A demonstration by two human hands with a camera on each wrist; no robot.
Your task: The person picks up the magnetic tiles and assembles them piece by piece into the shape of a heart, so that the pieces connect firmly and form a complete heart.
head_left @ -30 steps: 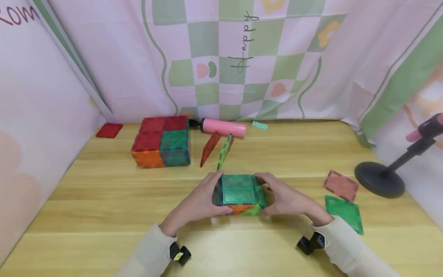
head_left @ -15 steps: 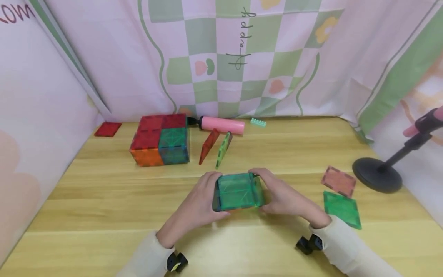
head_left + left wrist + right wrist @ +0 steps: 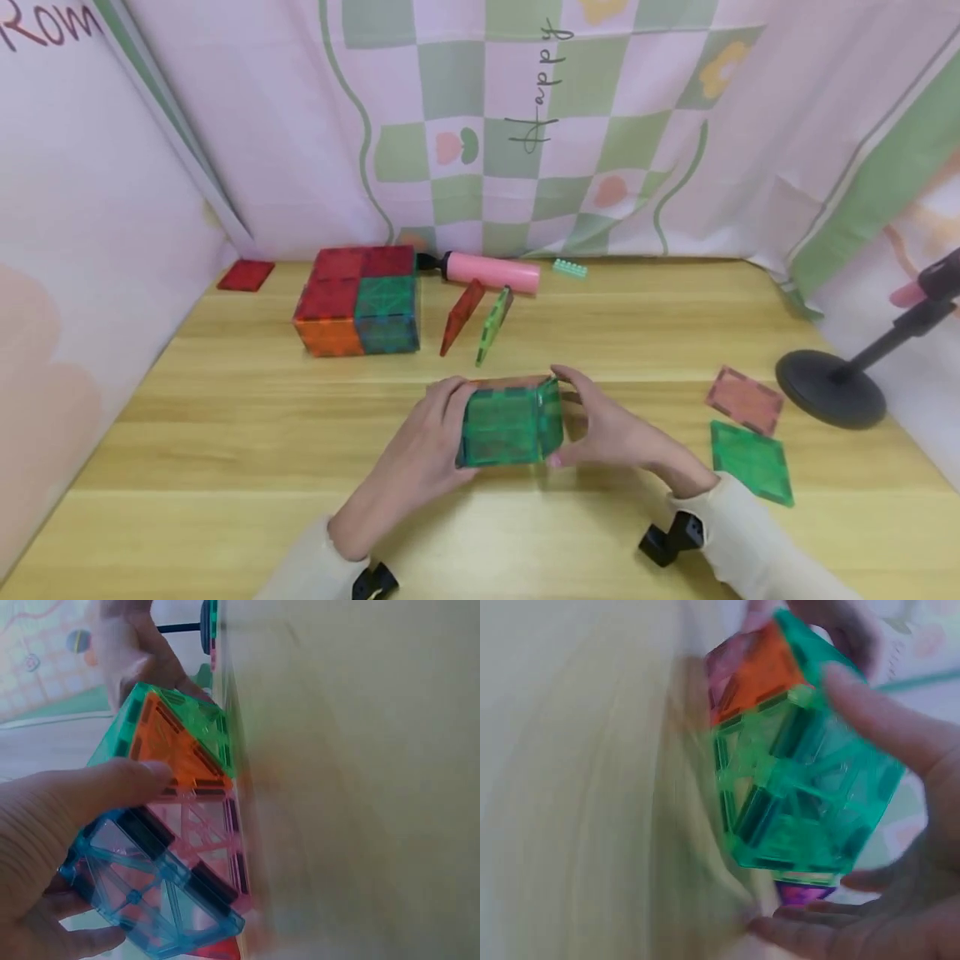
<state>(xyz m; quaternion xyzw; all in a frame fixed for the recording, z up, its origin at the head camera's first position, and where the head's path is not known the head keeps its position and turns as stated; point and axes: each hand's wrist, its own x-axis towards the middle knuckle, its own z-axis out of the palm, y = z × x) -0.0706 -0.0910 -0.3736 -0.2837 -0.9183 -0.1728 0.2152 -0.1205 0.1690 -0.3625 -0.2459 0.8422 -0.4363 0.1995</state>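
Both hands hold a small box of translucent magnetic tiles (image 3: pixel 501 427) over the front middle of the table, its green face tilted toward me. My left hand (image 3: pixel 420 437) grips the left end; in the left wrist view its thumb lies on an orange triangle tile (image 3: pixel 169 742), beside a blue tile (image 3: pixel 150 892). My right hand (image 3: pixel 615 429) spans the right end, thumb at the near edge and a fingertip at the far corner. A green tile (image 3: pixel 551 417) there slants slightly off the box. The right wrist view shows that thumb against the green tiles (image 3: pixel 810 795), other fingers spread below.
A larger red, orange and green tile block (image 3: pixel 356 300) stands back left. Behind the hands, a red tile (image 3: pixel 461 317) and a light green tile (image 3: pixel 493 325) stand on edge. Pink (image 3: pixel 745 400) and green (image 3: pixel 752 462) tiles lie right, near a black stand (image 3: pixel 830 387).
The hands have tipped the box so its green top turns toward me and the orange front drops from the head view. The back edge now shows orange. Surrounding things stay put.
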